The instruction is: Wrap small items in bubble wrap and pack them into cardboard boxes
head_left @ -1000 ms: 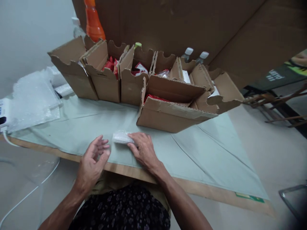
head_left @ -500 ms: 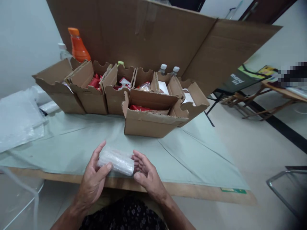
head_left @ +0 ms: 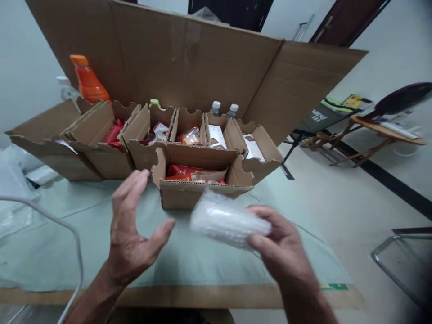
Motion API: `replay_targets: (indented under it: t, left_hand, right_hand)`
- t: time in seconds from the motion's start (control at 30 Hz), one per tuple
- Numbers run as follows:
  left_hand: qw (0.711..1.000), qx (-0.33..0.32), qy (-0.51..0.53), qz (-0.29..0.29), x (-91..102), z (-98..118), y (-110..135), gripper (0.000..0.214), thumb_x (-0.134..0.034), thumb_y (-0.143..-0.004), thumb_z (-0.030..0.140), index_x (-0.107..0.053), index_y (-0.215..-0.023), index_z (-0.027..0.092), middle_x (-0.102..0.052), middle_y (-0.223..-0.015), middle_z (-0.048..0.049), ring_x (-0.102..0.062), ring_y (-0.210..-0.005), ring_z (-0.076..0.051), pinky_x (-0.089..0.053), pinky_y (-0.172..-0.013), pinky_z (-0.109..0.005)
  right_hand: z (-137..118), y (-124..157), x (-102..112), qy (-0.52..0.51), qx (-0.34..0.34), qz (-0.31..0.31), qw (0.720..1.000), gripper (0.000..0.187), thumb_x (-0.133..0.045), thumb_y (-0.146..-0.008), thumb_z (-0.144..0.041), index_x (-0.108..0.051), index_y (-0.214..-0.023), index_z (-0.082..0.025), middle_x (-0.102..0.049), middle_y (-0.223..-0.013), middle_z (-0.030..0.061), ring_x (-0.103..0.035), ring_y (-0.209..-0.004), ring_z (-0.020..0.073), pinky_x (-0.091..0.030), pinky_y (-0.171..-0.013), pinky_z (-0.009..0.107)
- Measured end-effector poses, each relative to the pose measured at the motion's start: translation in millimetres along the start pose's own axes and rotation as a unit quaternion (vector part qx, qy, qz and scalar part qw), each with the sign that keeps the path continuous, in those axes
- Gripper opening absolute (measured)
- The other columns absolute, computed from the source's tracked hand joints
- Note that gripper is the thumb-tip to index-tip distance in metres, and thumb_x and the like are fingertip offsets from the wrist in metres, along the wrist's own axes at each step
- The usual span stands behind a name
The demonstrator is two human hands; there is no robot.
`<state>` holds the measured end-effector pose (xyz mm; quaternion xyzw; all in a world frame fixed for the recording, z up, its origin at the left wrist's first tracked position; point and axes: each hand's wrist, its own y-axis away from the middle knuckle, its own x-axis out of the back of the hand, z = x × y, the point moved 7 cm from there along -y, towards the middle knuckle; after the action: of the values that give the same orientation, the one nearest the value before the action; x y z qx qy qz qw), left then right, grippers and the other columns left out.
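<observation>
My right hand (head_left: 280,243) grips one end of a bubble-wrapped bundle (head_left: 226,218), lifted above the table; what the wrap covers cannot be made out. To its left my left hand (head_left: 133,229) is raised, thumb and fingers apart, holding nothing. Just beyond the bundle stands a small open cardboard box (head_left: 199,198) with red packets (head_left: 195,173) inside. Behind it runs a row of open cardboard boxes (head_left: 104,162), holding red packets, a clear-wrapped item (head_left: 191,136) and white cartons (head_left: 253,147).
A tall cardboard panel (head_left: 202,58) rises behind the boxes. An orange bottle (head_left: 91,83) and white-capped bottles (head_left: 216,107) stand there. Sheets of bubble wrap (head_left: 13,180) lie at left, near a grey cable (head_left: 76,234). A round wooden folding chair or table (head_left: 388,128) is at far right.
The bundle has gone from between both hands into my right hand alone, up and to the right. My left hand has let go and opened. The camera view has shifted.
</observation>
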<state>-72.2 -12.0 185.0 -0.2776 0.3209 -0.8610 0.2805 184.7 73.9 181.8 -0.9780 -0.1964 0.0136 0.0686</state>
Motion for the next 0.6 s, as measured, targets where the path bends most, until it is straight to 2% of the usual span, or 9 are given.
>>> replay_targets:
  t: [0.07, 0.13, 0.2, 0.27, 0.4, 0.6]
  left_hand:
    - [0.994, -0.047, -0.102, -0.007, -7.3, -1.1, -17.6, 0.073, -0.078, -0.081, 0.025, -0.050, -0.148, 0.030, -0.039, -0.163, -0.0090, -0.028, -0.154, -0.040, -0.026, -0.124, -0.063]
    - [0.989, -0.067, -0.130, -0.030, -17.1, -5.6, -24.4, 0.053, -0.073, -0.081, 0.015, -0.061, -0.131, 0.028, -0.035, -0.165, -0.0073, -0.026, -0.155, -0.041, -0.025, -0.124, -0.064]
    - [0.990, -0.070, -0.114, -0.035, -22.8, -10.3, -21.0, 0.036, -0.067, -0.079, 0.008, -0.067, -0.110, 0.026, -0.037, -0.164, -0.0050, -0.029, -0.154, -0.040, -0.026, -0.123, -0.065]
    - [0.994, -0.064, -0.082, -0.025, -24.8, -14.8, -11.8, 0.030, -0.063, -0.076, 0.005, -0.065, -0.098, 0.025, -0.039, -0.164, -0.0027, -0.034, -0.152, -0.040, -0.031, -0.121, -0.066]
    - [0.999, -0.041, -0.027, -0.001, -26.3, -24.3, 3.7, 0.031, -0.061, -0.072, 0.005, -0.065, -0.095, 0.025, -0.035, -0.166, 0.0000, -0.039, -0.149, -0.039, -0.038, -0.117, -0.066]
    - [0.999, -0.032, 0.003, -0.005, -28.6, -30.8, 6.5, 0.029, -0.060, -0.074, 0.006, -0.066, -0.096, 0.025, -0.032, -0.168, 0.0015, -0.035, -0.152, -0.037, -0.040, -0.119, -0.061]
  right_hand:
    - [-25.5, -15.6, 26.9, 0.060, 0.056, 0.055, 0.995, 0.030, -0.085, -0.079, -0.041, -0.075, -0.103, -0.027, -0.075, -0.090, 0.0032, -0.068, -0.069, 0.0165, -0.057, -0.057, 0.025]
    - [-45.7, -33.5, 43.7, 0.110, 0.093, 0.083, 0.986, 0.028, -0.086, -0.079, -0.037, -0.076, -0.104, -0.028, -0.075, -0.092, 0.0028, -0.069, -0.072, 0.0163, -0.058, -0.060, 0.026]
    - [-60.0, -53.1, 49.5, 0.162, 0.118, 0.075, 0.977, 0.025, -0.085, -0.080, -0.031, -0.077, -0.104, -0.030, -0.076, -0.094, 0.0018, -0.069, -0.075, 0.0151, -0.057, -0.064, 0.025]
    - [-69.4, -72.0, 48.2, 0.223, 0.138, 0.048, 0.964, 0.024, -0.083, -0.081, -0.028, -0.077, -0.104, -0.030, -0.076, -0.094, 0.0009, -0.069, -0.077, 0.0144, -0.055, -0.065, 0.025]
    - [-78.6, -100.8, 28.3, 0.341, 0.171, -0.023, 0.924, 0.023, -0.079, -0.082, -0.034, -0.077, -0.104, -0.028, -0.076, -0.094, 0.0007, -0.068, -0.079, 0.0171, -0.054, -0.067, 0.030]
    - [-68.2, -134.7, -46.4, 0.446, 0.169, -0.206, 0.854, 0.025, -0.064, -0.084, -0.020, -0.076, -0.106, -0.023, -0.077, -0.096, 0.0000, -0.068, -0.078, 0.0169, -0.050, -0.068, 0.028]
